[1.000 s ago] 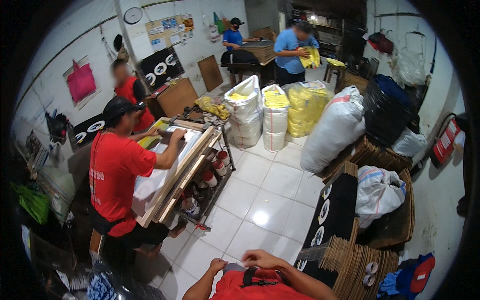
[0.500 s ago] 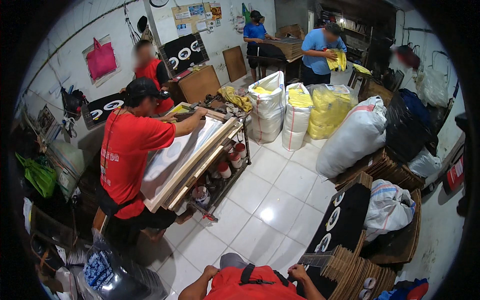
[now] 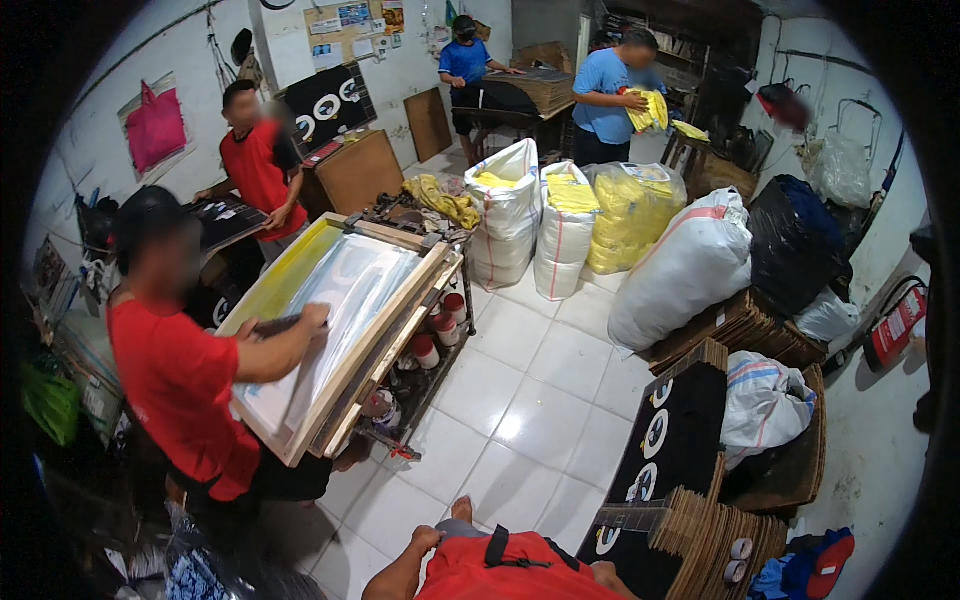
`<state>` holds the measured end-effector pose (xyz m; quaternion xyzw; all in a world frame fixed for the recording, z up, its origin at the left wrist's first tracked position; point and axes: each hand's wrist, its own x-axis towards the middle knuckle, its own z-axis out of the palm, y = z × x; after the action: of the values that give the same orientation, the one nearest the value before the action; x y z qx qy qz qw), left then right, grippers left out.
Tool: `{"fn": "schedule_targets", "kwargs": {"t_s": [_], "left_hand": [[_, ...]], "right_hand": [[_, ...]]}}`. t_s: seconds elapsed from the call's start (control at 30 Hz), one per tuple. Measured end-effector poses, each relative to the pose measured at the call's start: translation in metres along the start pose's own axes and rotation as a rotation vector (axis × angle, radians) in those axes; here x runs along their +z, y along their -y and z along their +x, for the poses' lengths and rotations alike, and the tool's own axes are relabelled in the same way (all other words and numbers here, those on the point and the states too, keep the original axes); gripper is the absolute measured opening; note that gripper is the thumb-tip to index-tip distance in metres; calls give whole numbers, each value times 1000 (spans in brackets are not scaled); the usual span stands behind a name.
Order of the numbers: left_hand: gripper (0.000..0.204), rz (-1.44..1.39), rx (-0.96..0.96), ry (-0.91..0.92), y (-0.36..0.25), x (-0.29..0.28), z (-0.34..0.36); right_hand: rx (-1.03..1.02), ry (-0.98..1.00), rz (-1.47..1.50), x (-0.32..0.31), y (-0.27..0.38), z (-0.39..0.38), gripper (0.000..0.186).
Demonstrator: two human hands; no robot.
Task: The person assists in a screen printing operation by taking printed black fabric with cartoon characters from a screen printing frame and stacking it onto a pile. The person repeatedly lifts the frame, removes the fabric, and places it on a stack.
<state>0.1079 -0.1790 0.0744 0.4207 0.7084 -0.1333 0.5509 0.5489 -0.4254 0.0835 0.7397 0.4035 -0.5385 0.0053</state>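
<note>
My left hand [image 3: 427,538] hangs low beside my red shirt [image 3: 505,567], close to my grey-clad leg, with its fingers curled in and no object showing. On the other side, my right hand [image 3: 606,572] is mostly hidden by the shirt; its fingers cannot be made out. Nearest to it lies a black printed panel [image 3: 628,560] with a white round motif, beside stacked brown boards [image 3: 735,545]. More black printed panels [image 3: 682,415] lean just beyond.
At the left, a person in red [image 3: 185,370] works over a wooden-framed printing screen [image 3: 340,390]; another person [image 3: 262,160] carries a black panel. Two people in blue stand at the back. White sacks [image 3: 685,262] and a yellow bundle [image 3: 638,215] line the right side of the tiled floor [image 3: 530,385].
My right hand has drawn back, now largely behind my shirt. The person at the screen has leaned back and pulled a tool toward themselves. The person behind turned with a panel. My view shifted.
</note>
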Motion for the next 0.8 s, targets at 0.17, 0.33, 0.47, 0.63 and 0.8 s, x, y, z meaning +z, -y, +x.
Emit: {"fn": "schedule_targets", "kwargs": {"t_s": [0.17, 0.33, 0.47, 0.63, 0.8], "left_hand": [[30, 36, 63, 58, -3, -32, 50], [30, -12, 77, -36, -24, -57, 67], [28, -32, 76, -18, -46, -63, 56], [27, -87, 115, -37, -56, -44, 42], [28, -93, 82, -22, -39, -11, 39]], "right_hand": [[208, -242, 318, 15, 61, 53, 23], [184, -195, 874, -10, 143, 68, 10], [154, -238, 917, -27, 158, 63, 6], [351, -177, 789, -16, 91, 62, 13], [20, 57, -374, -5, 28, 43, 29]]}}
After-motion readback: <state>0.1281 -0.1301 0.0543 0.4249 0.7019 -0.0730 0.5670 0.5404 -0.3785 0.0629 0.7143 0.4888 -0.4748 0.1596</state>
